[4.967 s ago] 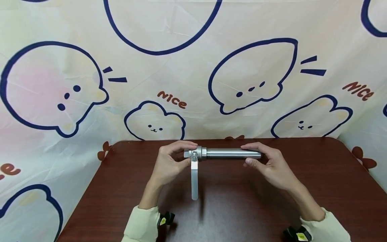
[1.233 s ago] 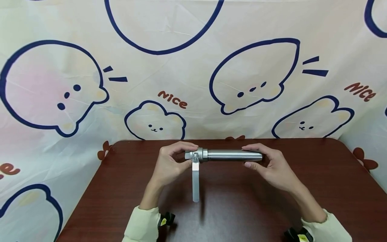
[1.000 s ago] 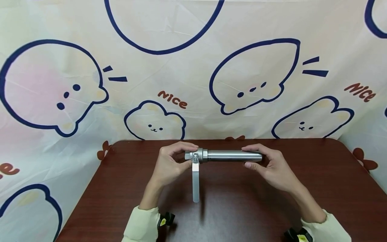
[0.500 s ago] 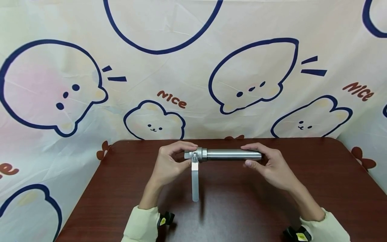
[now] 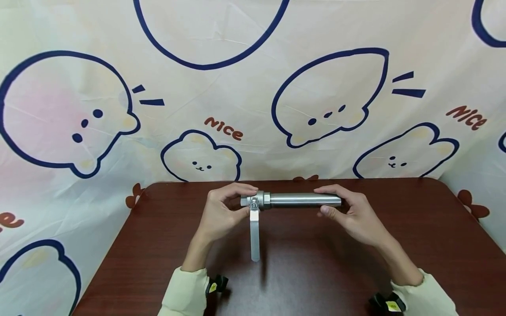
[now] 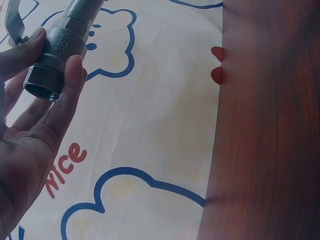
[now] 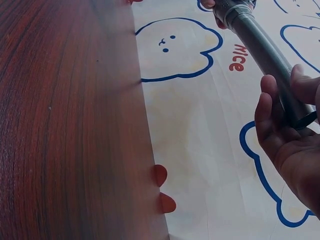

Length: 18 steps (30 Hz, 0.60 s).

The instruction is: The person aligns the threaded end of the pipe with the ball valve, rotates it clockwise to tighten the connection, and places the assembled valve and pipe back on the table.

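Observation:
A steel ball valve point(image 5: 259, 199) with a flat lever handle point(image 5: 254, 235) is joined to a straight metal pipe point(image 5: 302, 200). My left hand point(image 5: 221, 210) grips the valve body between thumb and fingers at its left end. At the pipe's far right end, my right hand point(image 5: 356, 215) pinches it, thumb on the near side and fingers on the far side. The assembly lies level across the head view, held above the table, and the lever points toward me. In the left wrist view the valve's open hexagonal end point(image 6: 44, 82) shows; the right wrist view shows the pipe's end point(image 7: 302, 119) by the palm.
Below the hands spreads a dark brown wooden table point(image 5: 300, 272) with rounded back corners. Behind it hangs a pale cloth point(image 5: 253, 96) printed with cartoon outlines. Each wrist carries a small black camera mount, the left one point(image 5: 217, 284) and the right one point(image 5: 387, 303).
Both hands keep the same hold on the valve and pipe. Only a slight shift of the whole view shows; the lever's angle looks the same.

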Available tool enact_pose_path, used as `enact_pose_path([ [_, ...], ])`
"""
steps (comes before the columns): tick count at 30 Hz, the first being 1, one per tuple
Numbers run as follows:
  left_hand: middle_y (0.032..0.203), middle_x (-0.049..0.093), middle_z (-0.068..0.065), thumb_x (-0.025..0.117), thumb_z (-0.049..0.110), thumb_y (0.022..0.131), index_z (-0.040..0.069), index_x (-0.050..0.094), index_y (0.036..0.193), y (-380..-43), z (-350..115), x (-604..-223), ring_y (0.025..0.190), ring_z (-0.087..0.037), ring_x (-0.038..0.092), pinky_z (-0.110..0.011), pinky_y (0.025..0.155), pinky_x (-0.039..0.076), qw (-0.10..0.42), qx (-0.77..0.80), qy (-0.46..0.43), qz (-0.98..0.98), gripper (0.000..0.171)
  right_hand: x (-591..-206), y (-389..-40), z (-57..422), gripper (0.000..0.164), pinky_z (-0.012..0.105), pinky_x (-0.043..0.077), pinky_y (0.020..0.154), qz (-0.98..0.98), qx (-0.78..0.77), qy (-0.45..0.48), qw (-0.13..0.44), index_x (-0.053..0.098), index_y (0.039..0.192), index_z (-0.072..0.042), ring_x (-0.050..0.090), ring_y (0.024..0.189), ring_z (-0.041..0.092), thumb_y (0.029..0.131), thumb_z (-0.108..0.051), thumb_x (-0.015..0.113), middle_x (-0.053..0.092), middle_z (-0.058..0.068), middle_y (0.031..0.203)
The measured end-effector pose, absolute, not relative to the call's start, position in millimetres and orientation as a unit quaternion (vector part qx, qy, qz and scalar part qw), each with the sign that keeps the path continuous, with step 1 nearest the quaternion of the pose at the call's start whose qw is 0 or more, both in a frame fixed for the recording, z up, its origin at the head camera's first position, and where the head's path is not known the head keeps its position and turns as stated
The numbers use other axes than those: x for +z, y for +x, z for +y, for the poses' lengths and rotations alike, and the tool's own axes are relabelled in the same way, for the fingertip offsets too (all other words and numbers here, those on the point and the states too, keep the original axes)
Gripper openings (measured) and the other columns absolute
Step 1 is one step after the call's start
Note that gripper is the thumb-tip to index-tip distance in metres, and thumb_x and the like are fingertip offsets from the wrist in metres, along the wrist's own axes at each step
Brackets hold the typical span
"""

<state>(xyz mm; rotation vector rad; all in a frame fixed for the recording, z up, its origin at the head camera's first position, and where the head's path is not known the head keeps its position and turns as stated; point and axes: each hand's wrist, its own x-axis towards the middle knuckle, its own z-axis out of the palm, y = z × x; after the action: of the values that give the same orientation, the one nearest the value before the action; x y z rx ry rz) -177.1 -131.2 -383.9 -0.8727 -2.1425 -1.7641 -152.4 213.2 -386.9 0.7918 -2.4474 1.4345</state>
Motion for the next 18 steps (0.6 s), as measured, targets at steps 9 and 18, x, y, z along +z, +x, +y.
enact_pose_path([
  [9,0.118,0.080,-0.014,0.083,-0.014,0.081,0.002,0.081,0.114,-176.8,-131.1,-384.4,0.112,-0.017,0.076,-0.040,0.096,0.065,0.121,-0.602,-0.299,-0.730,0.037,-386.9,-151.6,212.9,0.040,0.025,0.052,0.060,-0.829,0.482,0.267,0.097,0.066,0.138,-0.009,0.072,0.079,0.007,0.099,0.001,0.071,0.078,0.000,0.088],
  [18,0.118,0.080,-0.015,0.084,-0.014,0.080,0.002,0.081,0.114,-177.4,-131.4,-383.7,0.111,-0.017,0.076,-0.039,0.095,0.065,0.126,-0.601,-0.301,-0.729,0.037,-386.9,-152.3,211.8,0.041,0.024,0.059,0.065,-0.822,0.495,0.267,0.092,0.067,0.138,-0.010,0.075,0.084,0.010,0.100,0.002,0.071,0.078,0.003,0.101],
])
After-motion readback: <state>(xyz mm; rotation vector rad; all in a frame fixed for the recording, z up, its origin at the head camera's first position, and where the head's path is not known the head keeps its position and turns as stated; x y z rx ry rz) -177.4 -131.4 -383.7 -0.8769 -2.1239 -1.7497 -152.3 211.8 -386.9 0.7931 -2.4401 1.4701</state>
